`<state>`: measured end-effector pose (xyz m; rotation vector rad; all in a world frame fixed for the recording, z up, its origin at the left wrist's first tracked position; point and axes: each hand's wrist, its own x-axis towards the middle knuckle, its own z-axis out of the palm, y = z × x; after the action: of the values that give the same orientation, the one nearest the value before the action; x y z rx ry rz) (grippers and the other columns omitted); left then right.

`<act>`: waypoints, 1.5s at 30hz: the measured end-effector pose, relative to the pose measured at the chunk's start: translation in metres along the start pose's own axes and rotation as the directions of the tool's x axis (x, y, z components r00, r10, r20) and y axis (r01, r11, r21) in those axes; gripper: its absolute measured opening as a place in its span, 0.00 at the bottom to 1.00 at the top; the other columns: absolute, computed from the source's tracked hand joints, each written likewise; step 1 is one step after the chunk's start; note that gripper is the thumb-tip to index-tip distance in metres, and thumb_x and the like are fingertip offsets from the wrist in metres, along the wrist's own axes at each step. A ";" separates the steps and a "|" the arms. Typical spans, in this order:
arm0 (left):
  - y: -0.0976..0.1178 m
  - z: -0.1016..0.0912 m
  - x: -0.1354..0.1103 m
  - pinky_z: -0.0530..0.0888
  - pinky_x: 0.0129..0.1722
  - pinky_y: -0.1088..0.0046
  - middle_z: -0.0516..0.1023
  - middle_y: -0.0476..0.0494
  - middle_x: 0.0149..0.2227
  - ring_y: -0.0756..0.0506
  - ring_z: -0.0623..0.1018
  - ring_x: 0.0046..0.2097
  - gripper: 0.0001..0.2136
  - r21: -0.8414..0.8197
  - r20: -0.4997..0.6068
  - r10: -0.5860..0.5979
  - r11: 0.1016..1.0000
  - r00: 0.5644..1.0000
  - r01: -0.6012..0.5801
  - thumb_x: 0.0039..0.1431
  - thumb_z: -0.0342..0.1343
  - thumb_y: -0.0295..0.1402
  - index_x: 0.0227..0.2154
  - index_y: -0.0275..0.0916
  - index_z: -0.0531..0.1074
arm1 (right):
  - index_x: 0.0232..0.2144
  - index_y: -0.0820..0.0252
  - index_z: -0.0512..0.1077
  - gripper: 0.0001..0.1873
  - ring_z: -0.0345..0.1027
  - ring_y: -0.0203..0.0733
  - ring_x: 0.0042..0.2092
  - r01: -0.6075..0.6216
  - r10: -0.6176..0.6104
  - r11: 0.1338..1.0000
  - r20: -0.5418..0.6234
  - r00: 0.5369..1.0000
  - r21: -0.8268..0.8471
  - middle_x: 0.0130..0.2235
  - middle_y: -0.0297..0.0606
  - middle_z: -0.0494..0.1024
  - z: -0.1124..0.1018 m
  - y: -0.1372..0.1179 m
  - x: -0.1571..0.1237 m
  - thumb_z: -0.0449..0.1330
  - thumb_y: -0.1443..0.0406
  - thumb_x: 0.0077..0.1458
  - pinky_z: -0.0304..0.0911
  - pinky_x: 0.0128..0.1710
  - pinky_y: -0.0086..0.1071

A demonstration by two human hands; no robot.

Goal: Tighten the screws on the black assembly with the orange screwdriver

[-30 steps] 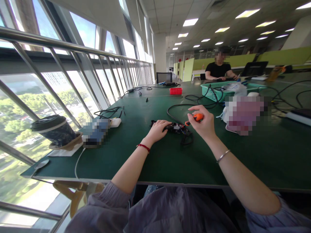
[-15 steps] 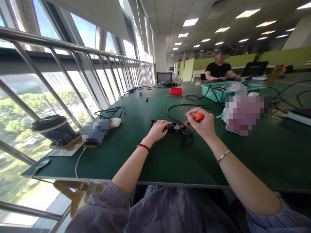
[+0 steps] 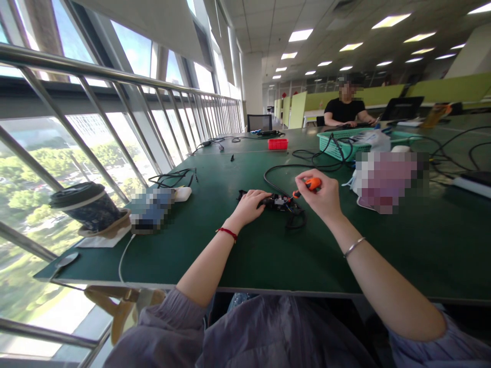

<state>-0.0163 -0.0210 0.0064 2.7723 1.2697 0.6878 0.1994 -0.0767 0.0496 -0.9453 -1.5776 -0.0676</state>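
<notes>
A black device with exposed inner parts and thin wires (image 3: 281,201) lies on the green table. My left hand (image 3: 251,202) is closed around its left end, pressing it against the tabletop. In my right hand (image 3: 321,193) is an orange and black screwdriver (image 3: 312,184), pinched between thumb and fingers. The screwdriver slants down to the left, with its tip at the device's right part. The exact spot that the tip touches is too small to make out. A dark loop of wire (image 3: 295,221) hangs off the device's near right side.
A black cable (image 3: 268,171) curves behind the device. Beyond stand a red box (image 3: 277,144) and a green basket (image 3: 337,148). A blurred pink item (image 3: 385,181) lies to the right. Left are a phone (image 3: 153,210) and a lidded cup (image 3: 86,207). A person (image 3: 345,110) sits opposite.
My right hand and the screwdriver have shifted only very slightly. My left hand and the device look the same.
</notes>
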 end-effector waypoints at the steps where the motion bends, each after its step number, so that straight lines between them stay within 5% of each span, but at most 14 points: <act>1: 0.000 0.000 0.000 0.66 0.58 0.59 0.72 0.44 0.54 0.41 0.68 0.56 0.21 -0.001 0.001 0.000 1.000 1.000 0.000 0.58 0.50 0.25 0.55 0.42 0.68 | 0.29 0.56 0.72 0.05 0.67 0.36 0.26 -0.003 0.003 1.000 -0.004 1.000 -0.004 0.27 0.33 0.76 0.000 0.000 0.000 0.59 0.61 0.51 0.63 0.29 0.30; 9: 0.002 -0.001 0.001 0.66 0.58 0.59 0.72 0.44 0.55 0.42 0.68 0.56 0.24 -0.005 0.002 -0.026 1.000 1.000 0.026 0.56 0.46 0.20 0.55 0.43 0.68 | 0.42 0.56 0.69 0.15 0.70 0.39 0.32 0.038 -0.039 0.997 0.005 0.999 0.070 0.32 0.34 0.75 0.002 0.000 0.000 0.59 0.63 0.50 0.67 0.33 0.32; 17: 0.003 -0.002 0.001 0.67 0.57 0.57 0.72 0.44 0.54 0.40 0.68 0.56 0.22 0.020 -0.001 -0.035 0.999 0.999 0.035 0.58 0.49 0.23 0.54 0.43 0.69 | 0.30 0.57 0.71 0.06 0.65 0.35 0.23 -0.011 0.011 1.000 0.008 1.000 -0.015 0.24 0.32 0.73 -0.001 0.000 0.000 0.59 0.60 0.52 0.59 0.26 0.30; 25: 0.006 -0.003 0.001 0.68 0.55 0.58 0.73 0.46 0.54 0.40 0.68 0.56 0.21 0.034 -0.003 -0.052 0.998 0.999 0.052 0.58 0.50 0.24 0.54 0.46 0.70 | 0.41 0.56 0.69 0.14 0.70 0.38 0.30 0.030 -0.030 0.997 0.002 1.000 0.068 0.31 0.34 0.75 0.001 -0.001 0.000 0.60 0.62 0.50 0.66 0.31 0.32; 32: 0.005 -0.003 0.001 0.67 0.55 0.58 0.73 0.44 0.54 0.40 0.68 0.55 0.21 0.041 -0.002 -0.042 0.998 0.999 0.042 0.58 0.51 0.24 0.54 0.43 0.69 | 0.29 0.56 0.71 0.05 0.65 0.35 0.24 0.006 -0.006 1.000 -0.002 1.000 -0.011 0.26 0.33 0.75 0.000 -0.001 0.000 0.60 0.61 0.51 0.60 0.26 0.30; 39: 0.006 -0.003 0.000 0.67 0.56 0.59 0.73 0.46 0.53 0.41 0.68 0.56 0.20 0.044 -0.010 -0.047 0.998 0.999 0.047 0.59 0.51 0.25 0.53 0.45 0.69 | 0.40 0.56 0.70 0.13 0.68 0.38 0.28 0.033 -0.034 0.998 0.013 0.999 0.062 0.29 0.32 0.74 0.001 -0.004 0.000 0.61 0.63 0.49 0.65 0.30 0.31; 45: 0.005 -0.002 0.000 0.67 0.56 0.59 0.74 0.45 0.53 0.40 0.69 0.55 0.20 0.051 -0.019 -0.041 0.998 0.999 0.042 0.58 0.52 0.25 0.53 0.44 0.70 | 0.31 0.57 0.71 0.07 0.66 0.37 0.26 0.014 -0.014 1.000 -0.010 1.000 -0.009 0.26 0.33 0.73 0.000 -0.002 0.000 0.61 0.60 0.50 0.60 0.26 0.31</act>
<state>-0.0133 -0.0246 0.0095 2.7777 1.3630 0.6892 0.1980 -0.0780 0.0506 -0.9393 -1.5755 -0.0892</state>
